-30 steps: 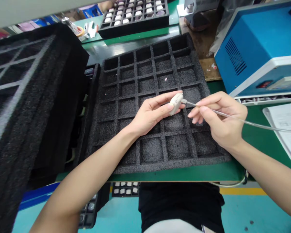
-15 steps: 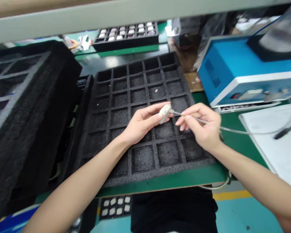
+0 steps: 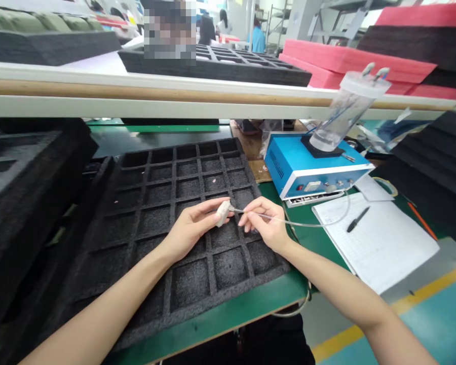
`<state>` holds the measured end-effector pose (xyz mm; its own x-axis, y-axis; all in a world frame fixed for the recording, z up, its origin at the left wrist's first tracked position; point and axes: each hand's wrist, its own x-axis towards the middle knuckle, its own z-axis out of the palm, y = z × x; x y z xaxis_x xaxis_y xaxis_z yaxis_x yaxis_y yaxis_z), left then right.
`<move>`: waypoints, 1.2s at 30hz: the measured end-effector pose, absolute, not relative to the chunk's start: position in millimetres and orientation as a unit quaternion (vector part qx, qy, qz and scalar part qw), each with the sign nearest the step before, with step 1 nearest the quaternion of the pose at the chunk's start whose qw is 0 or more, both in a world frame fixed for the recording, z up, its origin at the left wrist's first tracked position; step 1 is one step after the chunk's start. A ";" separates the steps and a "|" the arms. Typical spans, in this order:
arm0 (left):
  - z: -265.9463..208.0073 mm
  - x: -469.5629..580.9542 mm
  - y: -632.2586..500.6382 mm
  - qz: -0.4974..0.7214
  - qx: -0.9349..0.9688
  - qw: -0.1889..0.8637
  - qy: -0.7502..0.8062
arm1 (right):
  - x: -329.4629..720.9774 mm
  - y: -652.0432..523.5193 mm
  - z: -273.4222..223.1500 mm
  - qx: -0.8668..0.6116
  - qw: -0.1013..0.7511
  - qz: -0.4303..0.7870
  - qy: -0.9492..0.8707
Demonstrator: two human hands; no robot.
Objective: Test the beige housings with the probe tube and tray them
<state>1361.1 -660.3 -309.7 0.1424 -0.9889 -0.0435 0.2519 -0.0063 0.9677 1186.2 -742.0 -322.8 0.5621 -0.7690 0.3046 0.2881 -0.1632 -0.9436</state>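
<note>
Over the surface point(image 3: 258, 302), a pale block point(image 3: 223, 213) is pinched by the left hand point(image 3: 190, 225), its rightward tube point(image 3: 307, 224) by the right hand point(image 3: 268, 223).

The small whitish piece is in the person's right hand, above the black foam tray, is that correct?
Not quite: the head view shows the small whitish piece in the left hand; the right hand holds the thin clear tube. The piece is indeed above the black foam tray.
</note>
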 end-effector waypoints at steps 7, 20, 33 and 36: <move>-307.2 1360.1 -661.6 -0.534 0.479 0.585 -0.379 | 1187.5 -743.2 -319.8 -0.617 0.634 -0.420 0.203; -307.6 1361.6 -661.4 -0.532 0.481 0.584 -0.381 | 1186.6 -743.5 -320.0 -0.616 0.638 -0.417 0.200; -310.6 1363.6 -662.0 -0.523 0.490 0.579 -0.390 | 1186.7 -744.1 -322.2 -0.627 0.626 -0.422 0.192; -310.9 1363.7 -661.7 -0.525 0.483 0.577 -0.397 | 1186.5 -744.1 -322.7 -0.627 0.624 -0.425 0.189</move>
